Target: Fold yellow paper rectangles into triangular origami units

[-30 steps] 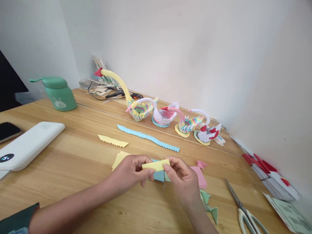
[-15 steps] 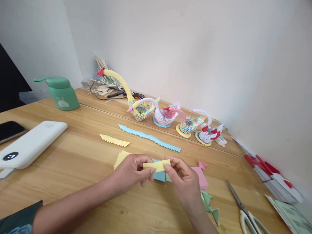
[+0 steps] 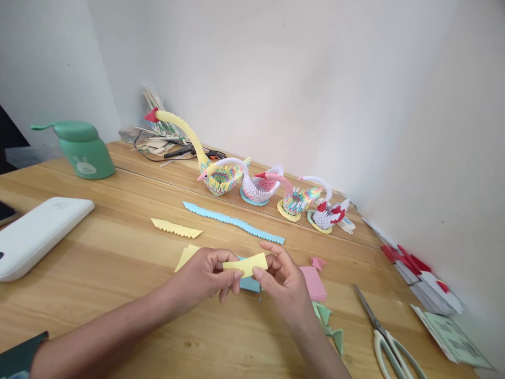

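Note:
A narrow strip of yellow paper (image 3: 248,263) spans the gap between my two hands above the table. My left hand (image 3: 211,271) pinches its left end between thumb and fingers. At the other end, my right hand (image 3: 282,276) grips it with the thumb in front, its index finger raised off the paper. Behind the hands lie yellow paper sheets (image 3: 185,257) and blue paper (image 3: 250,284), both partly covered. A pink paper stack (image 3: 314,283), a small folded pink piece (image 3: 317,263) and several folded green pieces (image 3: 328,323) lie beside my right hand.
Folded-paper swans (image 3: 256,187) line the table's back. In front of them lie a blue interlocked paper chain (image 3: 232,221) and a shorter yellow chain (image 3: 176,228). Scissors (image 3: 381,329) rest at right, near red and white papers (image 3: 420,273). A white power bank (image 3: 43,231) and green bottle (image 3: 84,150) stand left.
The view has shifted, so everything on the table sits further left. My right index finger has lifted from the yellow strip; both hands still hold it.

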A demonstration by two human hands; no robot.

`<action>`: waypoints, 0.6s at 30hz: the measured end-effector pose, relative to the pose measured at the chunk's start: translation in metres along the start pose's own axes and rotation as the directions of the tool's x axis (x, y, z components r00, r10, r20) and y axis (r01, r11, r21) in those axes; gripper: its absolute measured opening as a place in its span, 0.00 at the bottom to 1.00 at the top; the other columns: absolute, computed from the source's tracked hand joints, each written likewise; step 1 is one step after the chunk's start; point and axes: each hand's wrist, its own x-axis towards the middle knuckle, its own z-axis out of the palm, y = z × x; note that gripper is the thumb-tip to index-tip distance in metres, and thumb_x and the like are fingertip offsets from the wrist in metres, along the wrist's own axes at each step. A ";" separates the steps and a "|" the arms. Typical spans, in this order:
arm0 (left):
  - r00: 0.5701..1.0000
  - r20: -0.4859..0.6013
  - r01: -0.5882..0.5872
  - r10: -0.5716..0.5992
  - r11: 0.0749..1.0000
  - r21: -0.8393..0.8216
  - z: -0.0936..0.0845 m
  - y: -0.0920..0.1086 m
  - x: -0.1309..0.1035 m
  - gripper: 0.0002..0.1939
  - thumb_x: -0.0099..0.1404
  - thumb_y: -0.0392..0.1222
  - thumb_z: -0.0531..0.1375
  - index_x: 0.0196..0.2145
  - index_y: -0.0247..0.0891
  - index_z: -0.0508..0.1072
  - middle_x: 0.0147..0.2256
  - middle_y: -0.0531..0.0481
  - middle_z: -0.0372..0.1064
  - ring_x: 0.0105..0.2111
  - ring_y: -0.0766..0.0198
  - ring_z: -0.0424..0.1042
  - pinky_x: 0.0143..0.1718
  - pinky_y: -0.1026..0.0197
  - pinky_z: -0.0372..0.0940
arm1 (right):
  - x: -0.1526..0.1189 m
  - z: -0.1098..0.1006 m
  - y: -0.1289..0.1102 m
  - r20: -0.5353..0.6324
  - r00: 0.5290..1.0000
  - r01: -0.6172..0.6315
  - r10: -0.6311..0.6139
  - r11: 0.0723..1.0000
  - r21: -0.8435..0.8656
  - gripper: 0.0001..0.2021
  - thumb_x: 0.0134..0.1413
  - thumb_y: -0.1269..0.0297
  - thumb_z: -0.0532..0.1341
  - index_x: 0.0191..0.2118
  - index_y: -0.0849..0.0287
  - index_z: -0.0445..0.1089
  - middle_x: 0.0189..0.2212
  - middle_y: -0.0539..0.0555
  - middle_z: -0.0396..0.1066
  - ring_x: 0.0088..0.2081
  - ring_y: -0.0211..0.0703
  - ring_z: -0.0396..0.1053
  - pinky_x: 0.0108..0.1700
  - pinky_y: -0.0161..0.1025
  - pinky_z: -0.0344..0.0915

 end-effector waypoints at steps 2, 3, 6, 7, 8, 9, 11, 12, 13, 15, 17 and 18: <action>1.000 -0.013 0.000 0.000 1.000 -0.007 -0.003 0.002 0.000 0.11 0.57 0.45 0.59 0.24 0.35 0.68 0.20 0.55 0.69 0.15 0.73 0.63 0.19 0.69 0.54 | 0.001 -0.005 -0.002 -0.005 1.000 0.021 -0.021 0.999 -0.037 0.19 0.50 0.63 0.62 0.49 0.56 0.63 0.24 0.46 0.63 0.28 0.39 0.64 0.31 0.36 0.61; 1.000 -0.029 -0.004 0.003 1.000 -0.011 -0.004 0.004 0.000 0.11 0.57 0.45 0.59 0.24 0.34 0.68 0.19 0.55 0.68 0.15 0.73 0.62 0.18 0.69 0.54 | 0.001 -0.006 -0.003 -0.011 1.000 0.027 -0.028 0.998 -0.049 0.19 0.50 0.63 0.62 0.49 0.56 0.63 0.23 0.45 0.62 0.27 0.38 0.63 0.31 0.36 0.60; 0.993 -0.113 -0.054 0.044 0.995 -0.084 -0.006 0.006 0.001 0.11 0.56 0.45 0.61 0.25 0.35 0.67 0.20 0.56 0.68 0.17 0.73 0.64 0.18 0.70 0.55 | 0.001 -0.003 -0.002 -0.026 0.999 0.025 -0.027 0.998 -0.059 0.19 0.50 0.63 0.62 0.49 0.55 0.63 0.23 0.44 0.59 0.27 0.38 0.62 0.31 0.36 0.60; 0.989 -0.134 -0.077 0.059 0.988 -0.136 -0.006 0.006 0.002 0.11 0.55 0.46 0.62 0.26 0.35 0.67 0.21 0.56 0.68 0.17 0.72 0.64 0.18 0.70 0.56 | 0.000 0.000 -0.001 -0.024 0.999 0.021 -0.022 0.999 -0.050 0.19 0.50 0.63 0.62 0.50 0.55 0.63 0.23 0.44 0.58 0.27 0.38 0.62 0.31 0.36 0.60; 0.988 -0.142 -0.091 0.064 0.977 -0.191 -0.005 0.005 0.002 0.12 0.54 0.46 0.63 0.28 0.36 0.67 0.21 0.56 0.69 0.18 0.72 0.65 0.18 0.69 0.56 | 0.000 0.002 0.001 -0.029 0.999 0.019 -0.020 0.999 -0.032 0.20 0.50 0.63 0.62 0.50 0.55 0.63 0.23 0.44 0.58 0.27 0.38 0.62 0.31 0.36 0.60; 0.989 -0.134 -0.092 0.061 0.966 -0.242 -0.003 0.004 0.003 0.13 0.53 0.47 0.64 0.30 0.36 0.67 0.22 0.56 0.69 0.18 0.72 0.65 0.18 0.69 0.57 | -0.001 0.005 0.003 -0.039 0.999 0.021 -0.021 1.000 -0.009 0.20 0.49 0.62 0.62 0.50 0.55 0.63 0.23 0.44 0.58 0.27 0.38 0.62 0.30 0.36 0.60; 0.996 -0.082 -0.051 0.028 0.954 -0.297 0.002 -0.001 0.004 0.15 0.51 0.48 0.65 0.29 0.35 0.68 0.22 0.55 0.69 0.16 0.72 0.64 0.16 0.69 0.56 | -0.001 0.009 0.007 -0.061 0.998 0.028 -0.026 0.999 0.031 0.21 0.49 0.61 0.62 0.50 0.55 0.63 0.23 0.45 0.59 0.27 0.39 0.63 0.30 0.36 0.59; 0.998 -0.057 -0.028 0.012 0.953 -0.301 0.004 -0.004 0.005 0.15 0.49 0.48 0.66 0.26 0.34 0.68 0.21 0.55 0.68 0.16 0.72 0.63 0.16 0.69 0.55 | -0.002 0.010 0.009 -0.070 0.997 0.031 -0.028 0.999 0.040 0.21 0.49 0.60 0.62 0.50 0.55 0.63 0.23 0.45 0.59 0.27 0.39 0.62 0.30 0.36 0.59; 0.998 -0.056 -0.015 -0.002 0.956 -0.294 0.005 -0.006 0.005 0.15 0.50 0.48 0.66 0.23 0.33 0.68 0.21 0.54 0.68 0.16 0.73 0.63 0.16 0.69 0.55 | -0.002 0.011 0.011 -0.070 0.997 0.028 -0.025 0.999 0.042 0.22 0.49 0.59 0.62 0.51 0.56 0.62 0.23 0.45 0.59 0.27 0.39 0.62 0.31 0.36 0.59; 0.995 -0.096 -0.015 -0.013 0.960 -0.280 0.006 -0.009 0.005 0.16 0.51 0.49 0.65 0.21 0.33 0.68 0.19 0.54 0.68 0.16 0.73 0.63 0.16 0.70 0.55 | -0.002 0.010 0.012 -0.051 0.999 0.007 -0.005 0.999 0.040 0.22 0.50 0.59 0.63 0.51 0.55 0.62 0.24 0.45 0.59 0.28 0.39 0.62 0.32 0.36 0.59; 0.990 -0.141 -0.031 -0.006 0.965 -0.261 0.003 -0.009 0.005 0.16 0.53 0.49 0.63 0.20 0.33 0.68 0.17 0.55 0.66 0.15 0.73 0.61 0.16 0.70 0.54 | -0.002 0.009 0.012 -0.037 0.999 -0.014 0.016 0.999 0.048 0.22 0.50 0.58 0.63 0.52 0.55 0.62 0.25 0.46 0.58 0.29 0.39 0.62 0.32 0.36 0.58; 0.988 -0.157 -0.041 0.001 0.967 -0.253 0.001 -0.008 0.005 0.16 0.53 0.49 0.63 0.20 0.33 0.69 0.16 0.55 0.65 0.15 0.73 0.61 0.16 0.70 0.54 | -0.002 0.008 0.012 -0.035 0.999 -0.021 0.023 0.998 0.051 0.22 0.50 0.58 0.63 0.52 0.54 0.62 0.25 0.46 0.58 0.29 0.39 0.63 0.32 0.36 0.58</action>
